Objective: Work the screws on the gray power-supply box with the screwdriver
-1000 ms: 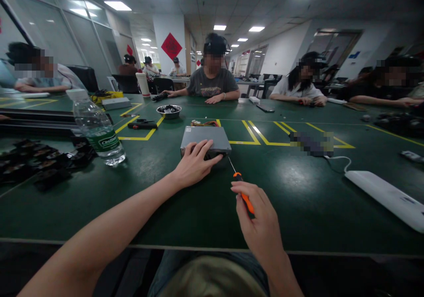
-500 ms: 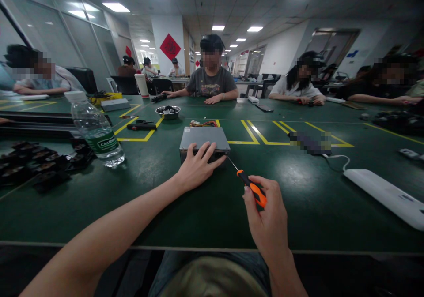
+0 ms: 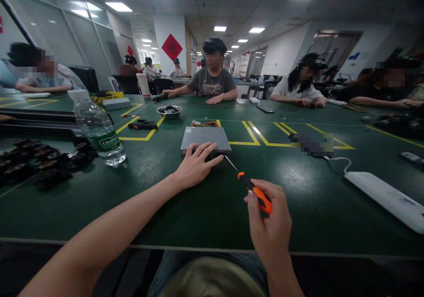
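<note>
A grey metal box like a computer power supply [image 3: 207, 137] lies on the green table, with coloured wires [image 3: 205, 123] coming out at its back. My left hand [image 3: 197, 164] is spread against its front, fingertips over the top edge, pressing rather than wrapped round it. An orange and black screwdriver [image 3: 253, 191] is held by the handle in my right hand [image 3: 270, 213], fingers closed round it. Its thin shaft points up and left to the box's front right corner, near my left little finger. Whether the tip sits in a screw is too small to tell.
A water bottle [image 3: 102, 131] stands to the left, beside a heap of black parts [image 3: 43, 160]. Farther back are a metal bowl [image 3: 169, 112] and a black tool [image 3: 143, 125]. A white power bank [image 3: 384, 200] with a cable lies right. People sit around the table.
My right hand has shifted slightly right and down with the screwdriver, and the tip now sits a little farther left along the box's front. The left hand stays on the box.
</note>
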Tool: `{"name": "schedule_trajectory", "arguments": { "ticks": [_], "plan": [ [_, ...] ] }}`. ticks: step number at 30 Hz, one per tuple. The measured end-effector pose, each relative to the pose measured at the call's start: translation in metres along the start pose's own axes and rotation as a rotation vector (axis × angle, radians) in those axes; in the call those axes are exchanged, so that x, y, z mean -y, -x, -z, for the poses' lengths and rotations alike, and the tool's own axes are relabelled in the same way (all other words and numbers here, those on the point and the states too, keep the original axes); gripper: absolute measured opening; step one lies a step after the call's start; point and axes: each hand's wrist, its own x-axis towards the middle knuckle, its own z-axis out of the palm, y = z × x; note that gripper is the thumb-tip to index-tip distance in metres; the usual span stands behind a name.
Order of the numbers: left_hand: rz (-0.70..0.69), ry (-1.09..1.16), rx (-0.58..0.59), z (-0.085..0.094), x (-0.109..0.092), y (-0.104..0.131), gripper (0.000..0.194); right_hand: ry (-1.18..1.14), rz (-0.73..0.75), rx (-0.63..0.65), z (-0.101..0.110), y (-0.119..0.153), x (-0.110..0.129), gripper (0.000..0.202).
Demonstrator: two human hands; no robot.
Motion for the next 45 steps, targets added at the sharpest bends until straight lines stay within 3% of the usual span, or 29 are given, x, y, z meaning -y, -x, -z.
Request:
{"name": "schedule_trajectory", "arguments": {
  "ticks": [3,7,19,28,38,45],
  "plan": [
    [0.058,0.054,-0.068,-0.002,0.005,0.002,0.039,-0.019,0.021,0.063,-0.006,0.000,0.003,0.018],
    [0.141,0.057,-0.139,-0.001,0.007,0.002,0.045,-0.022,0.088,0.125,-0.013,0.001,0.006,0.020],
    [0.152,0.086,-0.106,0.000,0.007,0.003,0.047,0.047,0.122,0.136,-0.020,0.002,0.005,0.020],
    [0.151,0.098,-0.106,0.000,0.007,0.002,0.045,0.209,0.197,0.229,-0.020,-0.005,0.012,0.017],
    [0.154,0.107,-0.115,-0.003,0.007,0.003,0.044,0.311,0.582,0.389,-0.004,-0.038,0.021,0.017],
    [0.162,0.113,-0.113,0.000,0.007,0.003,0.044,0.327,0.997,0.438,-0.013,-0.051,0.001,0.012]
  ]
}}
